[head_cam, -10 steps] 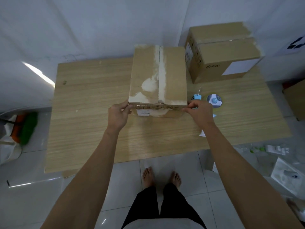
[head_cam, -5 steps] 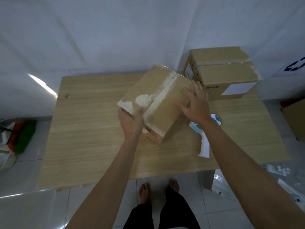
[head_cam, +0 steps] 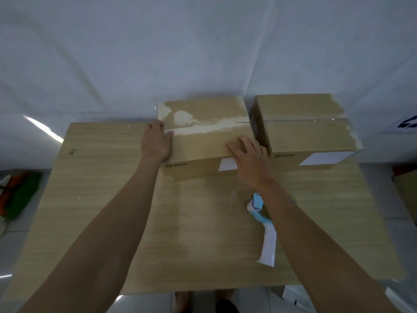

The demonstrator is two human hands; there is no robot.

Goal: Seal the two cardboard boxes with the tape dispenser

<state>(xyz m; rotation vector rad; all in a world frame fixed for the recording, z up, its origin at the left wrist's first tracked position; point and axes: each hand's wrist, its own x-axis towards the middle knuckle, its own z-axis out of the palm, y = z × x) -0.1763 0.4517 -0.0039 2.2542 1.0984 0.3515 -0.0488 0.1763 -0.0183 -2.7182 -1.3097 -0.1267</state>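
Note:
Two brown cardboard boxes stand side by side at the far edge of the wooden table [head_cam: 112, 222]. The left box [head_cam: 203, 143] has its flaps closed, with a pale worn strip along the top seam running left to right. My left hand [head_cam: 156, 142] grips its left end. My right hand [head_cam: 250, 157] lies flat with spread fingers on its right front top edge. The right box [head_cam: 309, 136] touches it and is closed too. The blue and white tape dispenser [head_cam: 262, 224] lies on the table under my right forearm, untouched.
A white wall rises right behind the boxes. Green and orange stuff [head_cam: 18, 195] lies on the floor at the left. Another cardboard box [head_cam: 408, 195] stands off the table's right edge. My bare feet show below the table's near edge.
The left box was turned a quarter turn, so its seam now runs sideways, and pushed back beside the right box. Both hands moved with it, away from me.

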